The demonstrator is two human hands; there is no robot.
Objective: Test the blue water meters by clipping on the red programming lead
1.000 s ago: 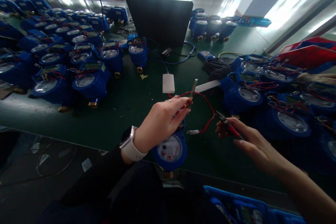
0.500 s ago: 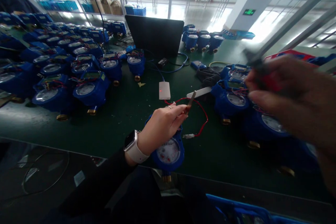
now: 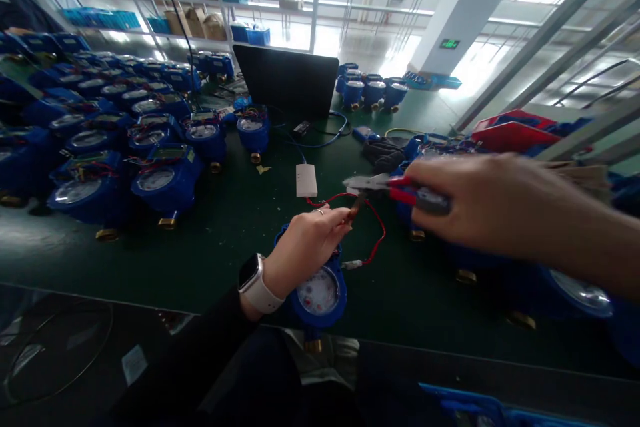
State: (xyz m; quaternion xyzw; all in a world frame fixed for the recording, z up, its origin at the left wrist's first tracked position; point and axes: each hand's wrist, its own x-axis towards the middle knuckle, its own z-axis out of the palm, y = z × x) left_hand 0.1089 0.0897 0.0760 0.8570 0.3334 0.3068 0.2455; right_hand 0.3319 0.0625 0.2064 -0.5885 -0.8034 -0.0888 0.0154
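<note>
My left hand [image 3: 310, 240], with a watch on its wrist, pinches a thin brownish strip [image 3: 357, 205] above a blue water meter [image 3: 320, 295]. The meter stands at the table's front edge, its round dial towards me and its upper part hidden by the hand. My right hand [image 3: 480, 210], slightly blurred, is wrapped round pliers [image 3: 407, 192] with red and grey handles. Their metal jaws point left and lie at the strip's upper end; whether they touch it I cannot tell. A red cable [image 3: 383, 227] loops from a small white box [image 3: 306, 181] to a white connector [image 3: 353, 264] beside the meter.
Many more blue meters [image 3: 165, 180] crowd the green table [image 3: 240, 240] on the left, with others at right under my right arm. A black laptop [image 3: 287, 83] stands at the back. Dark gloves [image 3: 385, 153] and a red bin [image 3: 515, 132] lie to the right.
My right hand has brought the pliers left from the right side, up to the strip in my left hand. The left hand keeps its pinch, and the view has shifted slightly.
</note>
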